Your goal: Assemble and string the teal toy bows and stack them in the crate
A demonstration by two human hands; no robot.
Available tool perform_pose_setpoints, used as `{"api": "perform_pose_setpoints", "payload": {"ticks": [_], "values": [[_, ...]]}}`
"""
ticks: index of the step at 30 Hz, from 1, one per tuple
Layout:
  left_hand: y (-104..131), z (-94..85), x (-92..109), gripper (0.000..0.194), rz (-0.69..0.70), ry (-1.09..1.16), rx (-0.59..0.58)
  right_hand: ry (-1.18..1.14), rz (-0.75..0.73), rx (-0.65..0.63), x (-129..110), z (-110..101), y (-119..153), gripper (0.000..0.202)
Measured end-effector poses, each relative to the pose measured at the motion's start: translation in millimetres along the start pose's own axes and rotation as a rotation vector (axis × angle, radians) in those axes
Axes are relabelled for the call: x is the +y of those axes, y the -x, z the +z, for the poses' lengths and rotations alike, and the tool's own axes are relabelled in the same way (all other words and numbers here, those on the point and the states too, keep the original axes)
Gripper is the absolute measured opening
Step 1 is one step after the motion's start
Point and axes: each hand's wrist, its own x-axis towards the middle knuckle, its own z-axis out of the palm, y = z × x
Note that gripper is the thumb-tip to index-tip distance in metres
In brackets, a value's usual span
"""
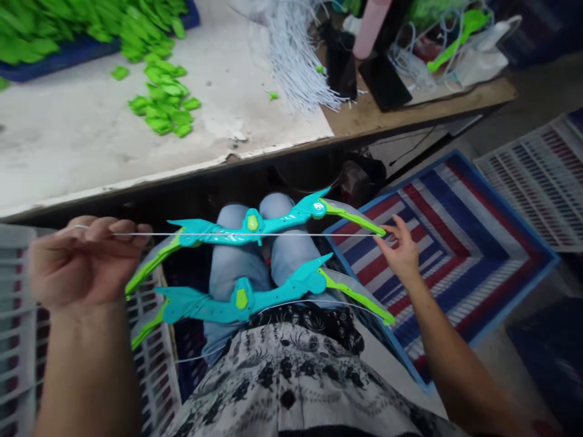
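Note:
A teal and lime-green toy bow [218,233] lies across my knees. Its white string [296,235] is stretched straight over the bow from one side to the other. My left hand [88,261] is closed, with the string running out of its fingers beside the bow's left tip. At the bow's right tip, my right hand [398,246] pinches the green end between thumb and fingers. Nearer my body, a second toy bow [268,299] of the same colours rests on my lap, with a slack string hanging from it. Neither hand touches that one.
A white-topped table [218,73] stands in front, holding small green plastic pieces [166,100], a bundle of white strings [296,57] and a black phone [385,82]. White plastic crates [18,303] stand on the left. Right of my legs is a striped surface [437,243].

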Motion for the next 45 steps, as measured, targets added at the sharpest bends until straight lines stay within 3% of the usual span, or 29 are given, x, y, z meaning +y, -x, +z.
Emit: {"api": "perform_pose_setpoints", "payload": {"ticks": [2, 5, 7, 9, 11, 15, 18, 21, 24, 27, 30, 33, 38, 45], "values": [[13, -8.5, -2, 0.025, 0.031, 0.072, -0.074, 0.049, -0.046, -0.021, 1, -1, -5, 0.056], [30, -3.8, -22, 0.013, -0.027, 0.049, -0.169, 0.162, -0.184, -0.085, -4, -1, -16, 0.036], [41, 6.0, -39, 0.013, -0.103, 0.037, -0.182, 0.224, -0.265, -0.043, -23, 5, -27, 0.031], [51, 16.3, -52, 0.022, -0.169, 0.068, -0.183, 0.194, -0.349, 0.039, -60, 22, -35, 0.027], [62, 24.7, -60, 0.031, -0.227, 0.122, -0.209, 0.077, -0.504, 0.018, -112, 52, -37, 0.023], [78, 36.3, -64, 0.032, -0.337, 0.211, -0.331, -0.066, -0.940, -0.295, -217, 136, -18, 0.031], [83, 38.7, -61, 0.036, -0.364, 0.255, -0.353, 0.052, -1.018, -0.457, -258, 186, -6, 0.035], [84, 27.3, -58, 0.032, -0.269, 0.230, -0.267, 0.134, -1.025, -0.575, -263, 203, -20, 0.037], [79, 0.3, -56, 0.024, -0.097, 0.132, -0.056, -0.043, -1.046, -0.790, -250, 195, -56, 0.040], [65, -31.6, -51, 0.019, 0.073, 0.001, 0.212, -0.172, -0.893, -1.035, -240, 183, -86, 0.043], [41, -54.0, -41, 0.018, 0.196, -0.162, 0.374, -0.166, -0.724, -1.118, -236, 179, -95, 0.045], [15, -60.3, -27, 0.018, 0.257, -0.328, 0.359, -0.166, -0.678, -1.116, -234, 179, -92, 0.045], [-21, -54.2, -12, 0.016, 0.334, -0.526, 0.281, -0.173, -0.690, -1.088, -234, 177, -88, 0.043], [-42, -55.4, -11, 0.016, 0.371, -0.697, 0.255, -0.212, -0.699, -1.088, -236, 177, -88, 0.042]]}}
